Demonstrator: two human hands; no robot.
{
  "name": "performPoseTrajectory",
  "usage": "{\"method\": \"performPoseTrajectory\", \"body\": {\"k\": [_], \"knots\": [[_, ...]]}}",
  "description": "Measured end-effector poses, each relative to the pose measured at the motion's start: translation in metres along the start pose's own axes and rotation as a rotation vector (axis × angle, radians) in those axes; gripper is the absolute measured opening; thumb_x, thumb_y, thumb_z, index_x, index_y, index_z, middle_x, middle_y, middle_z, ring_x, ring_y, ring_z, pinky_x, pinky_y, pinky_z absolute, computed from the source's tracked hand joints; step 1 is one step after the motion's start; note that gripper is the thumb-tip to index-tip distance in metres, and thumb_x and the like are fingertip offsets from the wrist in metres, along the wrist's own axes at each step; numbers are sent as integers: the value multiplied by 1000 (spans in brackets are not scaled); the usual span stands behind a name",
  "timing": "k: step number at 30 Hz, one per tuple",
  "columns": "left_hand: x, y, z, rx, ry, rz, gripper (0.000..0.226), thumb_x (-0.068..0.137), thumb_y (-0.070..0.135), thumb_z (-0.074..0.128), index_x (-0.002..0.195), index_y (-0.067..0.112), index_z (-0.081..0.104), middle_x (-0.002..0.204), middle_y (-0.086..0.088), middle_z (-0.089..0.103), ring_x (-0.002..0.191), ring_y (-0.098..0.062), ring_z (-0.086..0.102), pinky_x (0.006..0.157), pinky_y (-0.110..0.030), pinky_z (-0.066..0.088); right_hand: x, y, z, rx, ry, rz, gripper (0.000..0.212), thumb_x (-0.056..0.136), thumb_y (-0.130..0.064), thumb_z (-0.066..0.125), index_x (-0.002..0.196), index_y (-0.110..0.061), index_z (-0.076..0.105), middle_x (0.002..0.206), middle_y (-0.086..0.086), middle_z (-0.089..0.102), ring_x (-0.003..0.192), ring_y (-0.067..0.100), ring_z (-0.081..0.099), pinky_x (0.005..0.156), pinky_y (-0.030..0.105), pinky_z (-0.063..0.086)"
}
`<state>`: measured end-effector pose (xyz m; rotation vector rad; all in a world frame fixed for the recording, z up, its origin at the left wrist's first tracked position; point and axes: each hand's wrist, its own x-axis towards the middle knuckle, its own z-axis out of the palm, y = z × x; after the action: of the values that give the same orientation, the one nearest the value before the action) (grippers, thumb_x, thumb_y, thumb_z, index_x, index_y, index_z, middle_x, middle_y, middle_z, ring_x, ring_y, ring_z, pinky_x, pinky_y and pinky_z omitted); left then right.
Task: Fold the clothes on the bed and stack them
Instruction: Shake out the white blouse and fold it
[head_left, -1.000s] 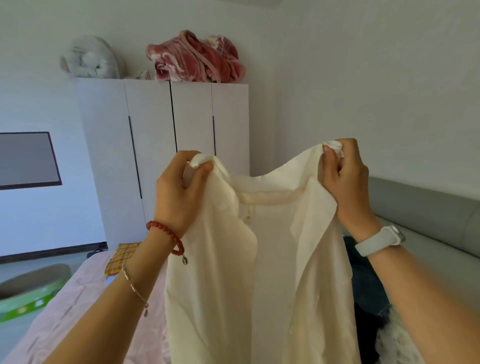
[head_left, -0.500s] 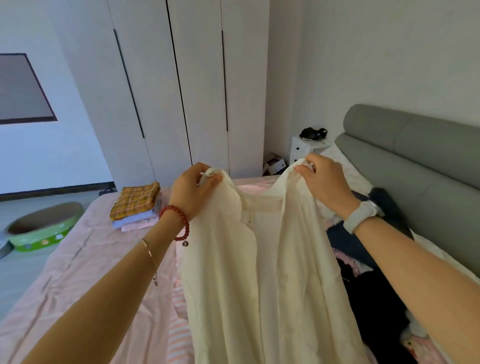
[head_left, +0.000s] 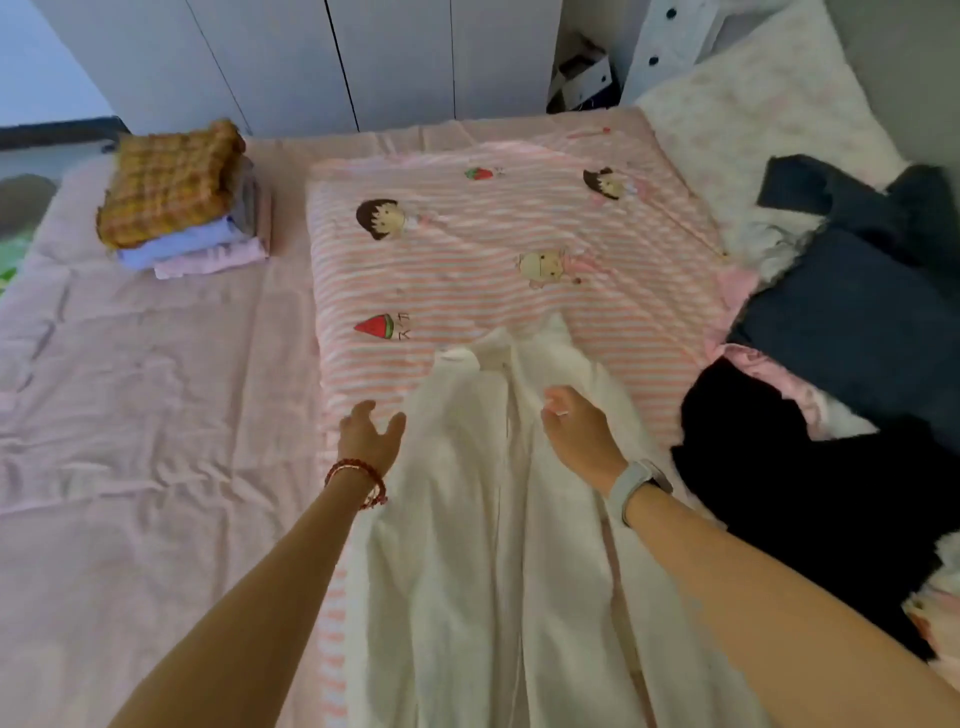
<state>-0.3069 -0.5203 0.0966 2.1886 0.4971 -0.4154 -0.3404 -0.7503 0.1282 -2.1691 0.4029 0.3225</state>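
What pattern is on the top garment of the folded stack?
A yellow-and-brown check on the top folded garment, seen in the head view.

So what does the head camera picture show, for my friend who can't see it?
A white shirt lies spread on a pink striped cartoon blanket on a bed. The left hand hovers open beside it and the right hand rests open on it. A folded stack with a yellow checked piece on top sits far left; dark unfolded clothes are heaped on the right.

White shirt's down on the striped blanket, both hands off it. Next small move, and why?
Probably smooth the white shirt flat before folding. It lies bunched and narrow on the striped blanket, its front edges overlapping. The left hand hovers open beside it; the right hand is open over it.
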Motion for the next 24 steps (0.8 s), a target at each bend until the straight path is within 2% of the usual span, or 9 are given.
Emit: {"method": "performPoseTrajectory", "body": {"k": [3,5,7,10,13,16,18,21,24], "knots": [[-17,-77,21,26,33,-178,63,88,30,60,139,5,34,140,-22,35,125,-37,40,107,-40,31,-34,44,63,37,-77,66,26,96,-13,43,118,-6,56,110,11,63,97,20,58,71,16,39],[-36,-116,31,12,15,-218,61,85,33,63,134,4,41,131,-19,47,119,-34,47,101,-41,38,-61,67,97,52,-97,108,22,96,-12,44,111,-5,58,97,8,63,86,16,56,66,11,36],[-56,-140,37,-38,-8,-219,50,83,40,64,119,7,54,109,-8,62,102,-28,58,83,-35,46,-85,86,122,56,-110,167,19,96,-13,44,108,-6,57,93,5,61,86,19,56,70,15,41],[-75,-153,39,-56,26,-267,51,73,58,59,98,13,56,84,2,60,80,-22,56,62,-30,40,-108,103,146,45,-119,242,19,96,-17,43,101,-5,56,89,8,62,83,25,58,73,32,45],[-86,-163,41,59,1,-186,34,87,41,54,79,9,50,72,-2,52,71,-26,49,57,-31,35,-116,110,158,22,-54,258,22,97,-16,41,98,-2,57,90,13,62,84,28,57,76,38,46],[-92,-164,30,-36,99,-180,19,92,17,49,75,11,45,65,-1,45,67,-23,43,50,-25,34,-116,117,159,3,-1,265,26,97,-10,35,99,3,57,98,18,61,95,32,55,80,35,42],[-91,-161,9,-25,275,-145,13,86,20,49,89,7,51,73,-7,54,74,-27,49,57,-31,35,-117,121,156,24,-19,229,24,97,-10,37,104,0,58,101,15,62,96,29,56,82,35,44],[-83,-158,-21,229,555,-104,41,78,23,52,117,8,50,110,-21,57,102,-40,52,78,-41,39,-124,126,155,38,-78,152,18,96,-14,44,102,-5,57,91,8,62,84,23,57,72,29,43],[-92,-156,-15,400,562,-43,52,78,20,65,126,11,48,132,-20,40,122,-38,35,93,-50,32,-130,132,154,-1,-119,116,15,95,-14,44,93,-7,57,77,4,58,70,20,52,59,25,34]]}}
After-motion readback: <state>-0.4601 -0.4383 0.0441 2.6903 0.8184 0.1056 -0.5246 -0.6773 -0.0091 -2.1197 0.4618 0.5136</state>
